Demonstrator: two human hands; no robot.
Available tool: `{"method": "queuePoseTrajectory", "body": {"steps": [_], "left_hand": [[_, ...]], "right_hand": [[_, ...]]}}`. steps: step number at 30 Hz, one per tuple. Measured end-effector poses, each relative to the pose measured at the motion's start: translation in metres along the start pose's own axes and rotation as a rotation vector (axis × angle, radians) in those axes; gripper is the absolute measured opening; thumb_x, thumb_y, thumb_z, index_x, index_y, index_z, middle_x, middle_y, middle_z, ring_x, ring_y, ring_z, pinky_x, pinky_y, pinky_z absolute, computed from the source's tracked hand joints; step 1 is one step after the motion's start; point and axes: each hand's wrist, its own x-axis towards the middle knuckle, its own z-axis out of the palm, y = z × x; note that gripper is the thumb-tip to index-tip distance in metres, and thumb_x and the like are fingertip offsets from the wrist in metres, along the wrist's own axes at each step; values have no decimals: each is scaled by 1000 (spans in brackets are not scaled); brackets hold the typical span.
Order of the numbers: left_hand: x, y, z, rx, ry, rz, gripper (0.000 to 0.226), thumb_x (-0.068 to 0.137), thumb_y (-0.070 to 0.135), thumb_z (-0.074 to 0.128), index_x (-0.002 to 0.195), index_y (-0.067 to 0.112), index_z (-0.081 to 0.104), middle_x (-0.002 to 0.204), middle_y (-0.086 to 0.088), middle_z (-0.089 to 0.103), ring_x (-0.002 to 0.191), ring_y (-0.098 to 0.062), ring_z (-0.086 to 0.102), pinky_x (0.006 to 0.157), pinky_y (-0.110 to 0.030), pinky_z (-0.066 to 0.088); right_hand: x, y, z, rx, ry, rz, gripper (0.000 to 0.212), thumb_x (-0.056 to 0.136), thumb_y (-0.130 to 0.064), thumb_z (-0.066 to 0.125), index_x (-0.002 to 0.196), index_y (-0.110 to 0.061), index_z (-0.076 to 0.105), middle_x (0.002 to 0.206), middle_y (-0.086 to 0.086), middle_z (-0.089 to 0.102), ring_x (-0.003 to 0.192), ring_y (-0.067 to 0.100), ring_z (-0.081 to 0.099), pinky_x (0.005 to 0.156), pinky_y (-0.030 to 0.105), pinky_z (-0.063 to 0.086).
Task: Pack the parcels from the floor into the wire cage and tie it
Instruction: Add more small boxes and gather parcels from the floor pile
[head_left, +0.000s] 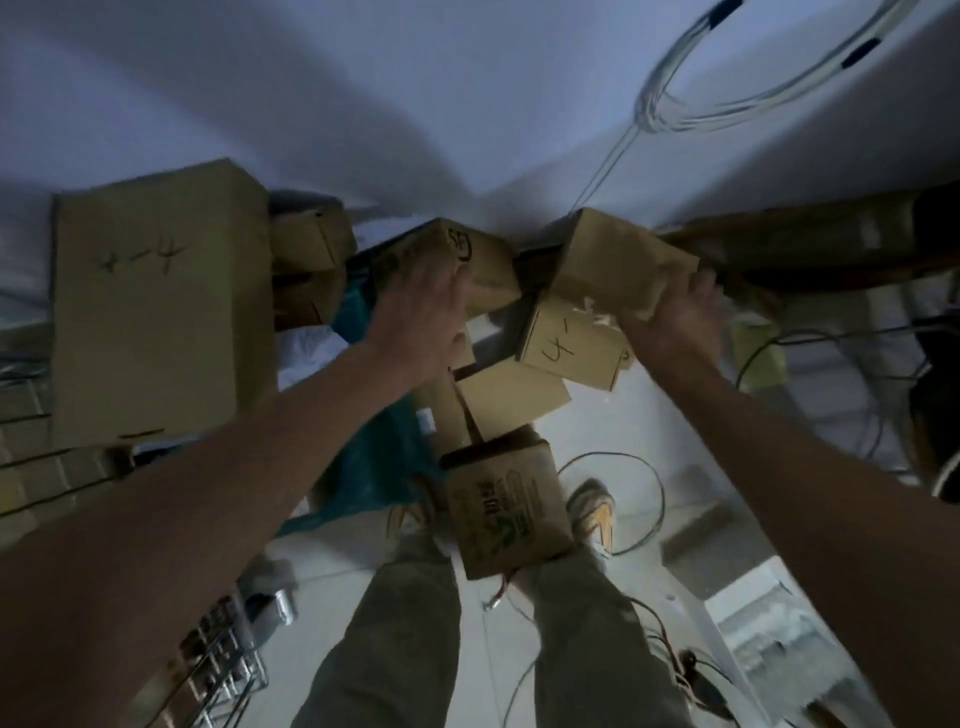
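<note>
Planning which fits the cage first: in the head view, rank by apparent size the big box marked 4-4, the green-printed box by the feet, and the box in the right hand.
1. Box marked 4-4, clearly largest.
2. Green-printed box and the box held by the right hand, box at, look alike; differing nearness to the camera leaves their order unsure.

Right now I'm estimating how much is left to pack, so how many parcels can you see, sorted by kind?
Cardboard boxes: at least 9, some half hidden
Teal plastic bags: 1
Total: about 10
</note>
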Motion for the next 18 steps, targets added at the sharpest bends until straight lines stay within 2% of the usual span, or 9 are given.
{"method": "queuePoseTrajectory", "body": {"steps": [2,5,8,9,11,13,15,18], "left_hand": [[34,-5,6,30,16,-11,76,84,41,73,143,6,41,143,-21,45,127,-37,50,102,-48,48],[66,-9,26,54,-20,-75,88,85,54,71,148,3,37,151,-24,38,134,-41,45,108,-52,43],[78,-12,43,153,-1,-78,97,81,62,73,149,4,37,151,-25,34,135,-43,42,106,-53,45],[80,-13,46,181,19,-77,97,78,61,77,148,4,39,150,-24,34,135,-44,42,107,-53,45],[83,-13,52,240,28,-42,94,73,55,83,143,5,44,148,-24,35,136,-44,39,107,-55,45],[88,-16,56,343,-19,45,87,72,52,83,138,8,48,146,-24,37,137,-45,37,107,-57,43],[94,-19,58,405,-72,110,86,73,51,82,139,10,46,146,-26,38,139,-47,35,109,-61,38],[102,-21,59,410,-130,49,94,71,54,83,143,9,41,150,-30,35,137,-49,36,111,-61,37]], "right_hand": [[43,6,-2,-32,-52,-93,93,77,-58,76,146,-9,38,143,25,41,129,44,42,104,56,43],[88,10,-2,-55,-249,-192,109,69,-67,79,153,-19,29,151,22,33,139,43,32,111,56,33],[105,10,9,-87,-329,-266,128,53,-82,73,156,-24,24,153,21,33,141,46,31,113,60,33],[107,10,14,-98,-345,-281,128,53,-82,73,155,-24,23,153,21,33,141,48,31,113,61,34],[106,12,29,-104,-375,-270,111,65,-70,79,151,-23,28,152,23,30,140,49,32,109,60,36],[102,12,39,-95,-396,-257,101,66,-71,75,145,-24,34,149,23,32,137,48,34,106,58,38],[98,13,47,-104,-439,-232,101,62,-77,71,141,-26,36,147,23,32,139,47,31,107,57,37],[89,17,56,-92,-544,-233,109,60,-85,69,142,-22,34,147,23,31,141,45,28,111,59,34]]}}
